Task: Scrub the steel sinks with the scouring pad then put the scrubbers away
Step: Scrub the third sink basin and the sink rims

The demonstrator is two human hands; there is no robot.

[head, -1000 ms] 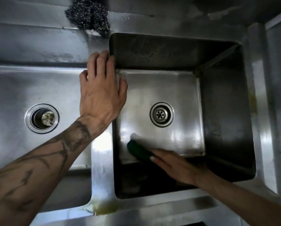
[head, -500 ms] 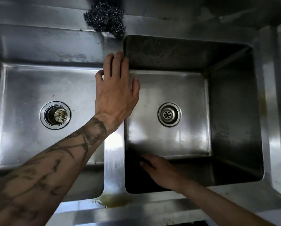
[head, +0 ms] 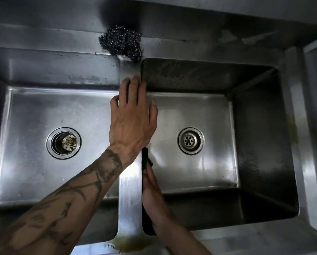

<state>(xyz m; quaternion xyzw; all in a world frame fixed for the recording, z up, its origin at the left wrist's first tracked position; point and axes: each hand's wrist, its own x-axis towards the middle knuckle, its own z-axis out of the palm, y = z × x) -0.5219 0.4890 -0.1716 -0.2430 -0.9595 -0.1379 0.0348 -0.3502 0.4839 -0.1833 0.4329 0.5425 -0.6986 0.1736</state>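
Scrubbing apparently unfinished: right hand (head: 152, 196), fingers straight, presses scouring pad (head: 145, 159) against the divider (head: 130, 192); left hand (head: 133, 116) lies flat atop it (holding nothing). Steel wool (head: 121, 42) beyond the divider, unstowed.

Green pad (head: 145, 158) against sink (head: 262, 148) wall, steel wool (head: 121, 43) behind

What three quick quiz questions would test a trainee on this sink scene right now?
1. True or false: the left hand holds the steel wool ball.
2. The right hand presses the green scouring pad against which part of the right basin? A its left wall, B its drain, C its right wall.
3. Fill in: the steel wool ball lies on the back ledge, behind the ____ between the basins.
Key: 1 false, it rests flat on the divider; 2 A; 3 divider.
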